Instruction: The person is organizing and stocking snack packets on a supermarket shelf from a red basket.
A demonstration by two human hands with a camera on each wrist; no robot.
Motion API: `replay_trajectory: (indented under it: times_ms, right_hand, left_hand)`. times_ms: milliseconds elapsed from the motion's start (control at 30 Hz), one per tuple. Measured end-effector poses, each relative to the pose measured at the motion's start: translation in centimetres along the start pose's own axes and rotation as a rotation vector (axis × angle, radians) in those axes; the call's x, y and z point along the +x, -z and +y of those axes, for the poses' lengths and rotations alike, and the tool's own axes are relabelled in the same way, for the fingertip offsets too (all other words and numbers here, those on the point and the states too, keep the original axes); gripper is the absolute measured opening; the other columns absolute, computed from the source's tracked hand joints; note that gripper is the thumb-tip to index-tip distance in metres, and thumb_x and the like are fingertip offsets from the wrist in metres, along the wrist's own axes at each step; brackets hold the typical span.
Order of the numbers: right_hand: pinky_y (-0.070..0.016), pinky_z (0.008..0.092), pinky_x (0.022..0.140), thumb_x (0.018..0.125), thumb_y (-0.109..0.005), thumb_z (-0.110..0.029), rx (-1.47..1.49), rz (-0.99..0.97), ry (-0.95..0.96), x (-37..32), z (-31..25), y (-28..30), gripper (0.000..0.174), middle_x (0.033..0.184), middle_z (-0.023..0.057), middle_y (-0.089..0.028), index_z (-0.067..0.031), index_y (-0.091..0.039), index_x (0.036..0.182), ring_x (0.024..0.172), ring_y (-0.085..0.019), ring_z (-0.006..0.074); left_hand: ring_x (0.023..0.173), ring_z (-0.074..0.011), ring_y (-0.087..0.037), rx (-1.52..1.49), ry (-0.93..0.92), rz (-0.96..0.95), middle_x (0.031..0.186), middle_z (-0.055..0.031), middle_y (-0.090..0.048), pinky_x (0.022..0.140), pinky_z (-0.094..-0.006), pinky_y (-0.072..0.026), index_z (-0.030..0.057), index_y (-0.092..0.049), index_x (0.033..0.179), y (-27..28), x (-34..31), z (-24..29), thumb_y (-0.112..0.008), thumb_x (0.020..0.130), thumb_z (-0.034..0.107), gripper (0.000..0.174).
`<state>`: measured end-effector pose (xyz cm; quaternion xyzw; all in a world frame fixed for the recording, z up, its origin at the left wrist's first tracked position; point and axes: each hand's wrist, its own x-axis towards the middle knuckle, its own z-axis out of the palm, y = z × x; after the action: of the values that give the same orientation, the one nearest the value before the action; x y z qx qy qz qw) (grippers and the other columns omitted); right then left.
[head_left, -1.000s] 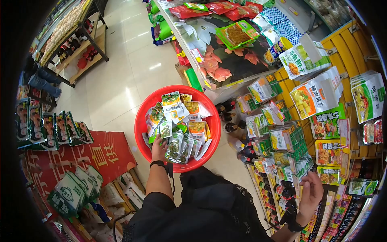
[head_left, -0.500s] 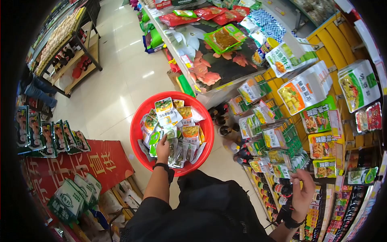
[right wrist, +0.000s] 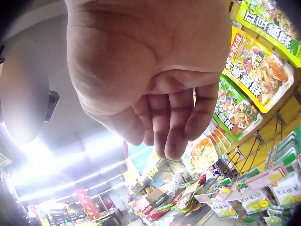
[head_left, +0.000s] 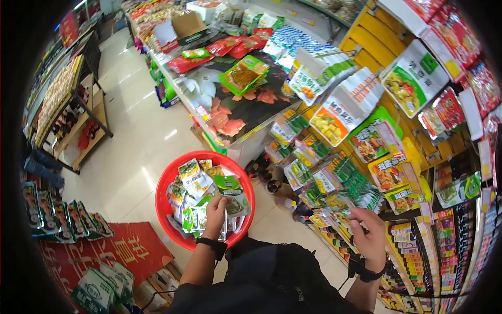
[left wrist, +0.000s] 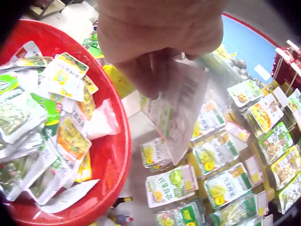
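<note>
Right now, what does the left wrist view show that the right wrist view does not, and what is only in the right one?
Only the left wrist view shows the red basin with packets inside, and the left hand pinching a translucent pouch.

Only the right wrist view shows the right hand, fingers bent and holding no packet, plus ceiling lights and an open cardboard box.

Both show hanging vegetable pouches and price tags.

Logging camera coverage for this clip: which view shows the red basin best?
The head view: the red basin shows almost all round, its near edge crossed by the left arm. The left wrist view cuts it off at the picture's edge; the right wrist view lacks it.
</note>
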<state>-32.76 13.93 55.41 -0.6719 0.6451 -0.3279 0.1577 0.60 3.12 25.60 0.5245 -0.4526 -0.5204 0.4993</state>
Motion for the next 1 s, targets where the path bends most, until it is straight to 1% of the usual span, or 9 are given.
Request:
replay_trajectory:
  times_ms: [167,200,267,333,467,600,767,867,1000]
  right_hand:
    - [-0.0514,0.0317,0.073,0.082,-0.063,0.004,0.037,-0.001,0.026,-0.9,2.1,0.4,0.028,0.089,0.0119,-0.068,0.0005,-0.065,0.11,0.08,-0.066,0.0219]
    - [-0.051,0.0313,0.073,0.082,-0.063,0.005,0.056,-0.004,0.04,-1.1,2.7,0.5,0.029,0.087,0.0114,-0.068,0.0007,-0.064,0.11,0.079,-0.065,0.0209]
    - [-0.0516,0.0317,0.074,0.084,-0.065,0.001,0.06,-0.034,0.031,-1.5,3.5,1.0,0.029,0.091,0.012,-0.068,-0.0008,-0.064,0.112,0.082,-0.066,0.0227]
    - [-0.0529,0.0329,0.076,0.084,-0.068,-0.003,0.08,-0.04,0.0,-2.5,4.1,1.4,0.031,0.095,0.0128,-0.069,-0.0026,-0.064,0.115,0.085,-0.068,0.0248]
    - [-0.0529,0.0311,0.078,0.088,-0.066,-0.006,0.293,-0.01,-0.049,-6.5,6.7,3.1,0.032,0.1,0.0123,-0.069,-0.0027,-0.062,0.119,0.088,-0.068,0.022]
    - [-0.0531,0.0311,0.077,0.091,-0.065,-0.009,0.477,0.018,-0.075,-11.2,8.9,5.5,0.035,0.102,0.0131,-0.068,0.0011,-0.058,0.123,0.084,-0.067,0.0197]
    - [-0.049,0.0294,0.081,0.094,-0.063,-0.012,0.666,0.077,0.024,-16.2,11.4,7.1,0.029,0.103,0.0084,-0.068,0.0008,-0.061,0.12,0.087,-0.062,0.0141]
    - [-0.0489,0.0288,0.079,0.094,-0.063,-0.012,0.832,0.199,-0.161,-17.7,10.7,7.6,0.024,0.101,0.0058,-0.069,0.0005,-0.065,0.115,0.089,-0.061,0.0113]
    - [-0.0493,0.0276,0.079,0.095,-0.063,-0.013,0.813,0.26,-0.19,-19.8,11.2,8.6,0.021,0.099,0.0037,-0.071,-0.0001,-0.066,0.112,0.089,-0.061,0.0085]
  left_hand:
    - [0.081,-0.0133,-0.061,-0.023,-0.151,-0.241,0.084,-0.0054,-0.066,0.074,-0.0281,-0.0477,-0.001,-0.067,0.086,-4.8,0.7,5.3,-0.056,0.088,0.004,0.012]
    - [0.08,-0.0134,-0.06,-0.098,-0.109,-0.308,0.084,-0.0053,-0.065,0.074,-0.0276,-0.0473,-0.0003,-0.067,0.087,-5.7,0.8,4.7,-0.055,0.088,0.004,0.012]
    - [0.079,-0.0132,-0.06,-0.094,-0.285,-0.406,0.083,-0.0055,-0.065,0.072,-0.0272,-0.0465,0.0,-0.067,0.086,-8.1,-0.3,10.5,-0.055,0.086,0.001,0.013]
    - [0.078,-0.013,-0.059,-0.111,-0.342,-0.499,0.082,-0.0057,-0.064,0.071,-0.0267,-0.0454,0.0,-0.068,0.086,-10.5,-1.3,13.3,-0.055,0.085,0.0,0.013]
    - [0.083,-0.017,-0.061,-0.087,-0.393,-0.718,0.086,-0.0081,-0.065,0.074,-0.0285,-0.0448,0.0006,-0.068,0.085,-15.2,-4.7,17.5,-0.055,0.085,0.003,0.013]
    - [0.076,-0.0157,-0.059,-0.106,-0.514,-0.902,0.082,-0.0072,-0.064,0.069,-0.0272,-0.044,0.0009,-0.071,0.091,-20.3,-8.1,20.4,-0.056,0.082,-0.003,0.018]
    - [0.076,-0.0176,-0.06,-0.06,-0.704,-1.094,0.085,-0.0078,-0.071,0.066,-0.029,-0.0456,0.0055,-0.073,0.094,-25.7,-12.5,23.4,-0.059,0.08,-0.005,0.022]
    - [0.074,-0.0177,-0.058,0.028,-0.648,-1.109,0.083,-0.0081,-0.069,0.066,-0.0285,-0.0451,0.006,-0.073,0.094,-27.6,-15.1,23.8,-0.059,0.079,-0.007,0.024]
    - [0.075,-0.0092,-0.052,-0.094,-0.534,-1.121,0.091,-0.0032,-0.054,0.062,-0.0234,-0.039,0.0041,-0.055,0.105,-28.5,-17.5,21.7,-0.061,0.086,-0.007,0.022]
